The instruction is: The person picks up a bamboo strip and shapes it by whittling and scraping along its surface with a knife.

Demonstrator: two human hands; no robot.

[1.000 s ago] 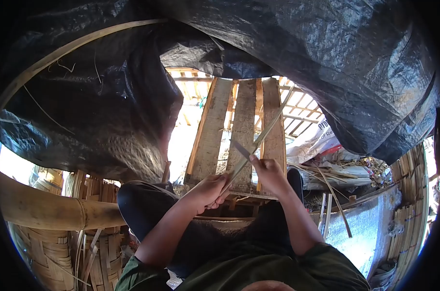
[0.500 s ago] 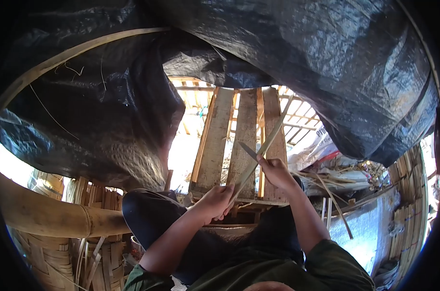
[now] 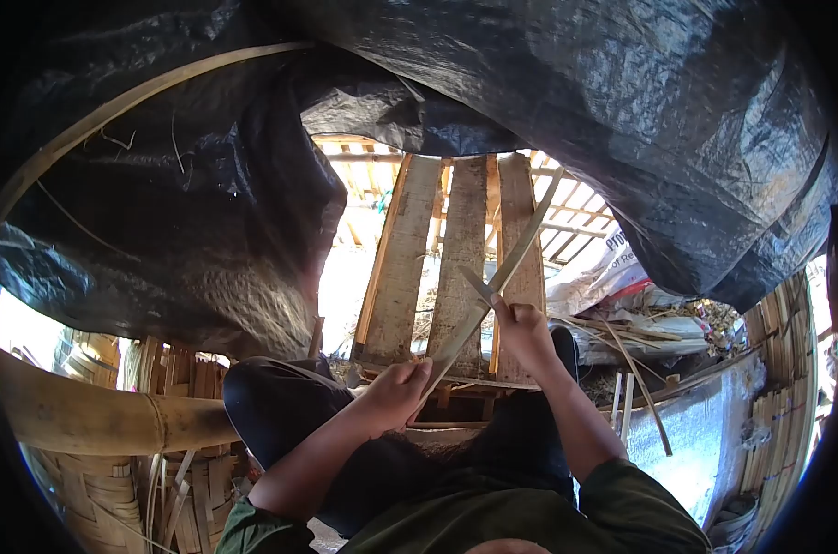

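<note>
A long, pale flat strip [image 3: 520, 246], apparently bamboo, slants from lower centre to upper right over the wooden planks. Its lower end is gripped by my left hand [image 3: 396, 395], fingers closed round it. My right hand [image 3: 526, 340] is closed round the handle of a knife, farther up the strip. The knife's blade [image 3: 475, 283] points up and left and crosses the strip. The handle is hidden in my fingers.
Wooden planks [image 3: 462, 249] stretch away ahead. Dark plastic sheeting [image 3: 188, 212] hangs overhead and on both sides. A thick bamboo pole [image 3: 96, 406] lies at left. Loose strips, a white sack [image 3: 596, 277] and a bluish sheet [image 3: 682, 452] are at right.
My left hand has shifted slightly left and down. The strip's flat face shows wider between my hands. My right hand is slightly lower, with the blade still across the strip.
</note>
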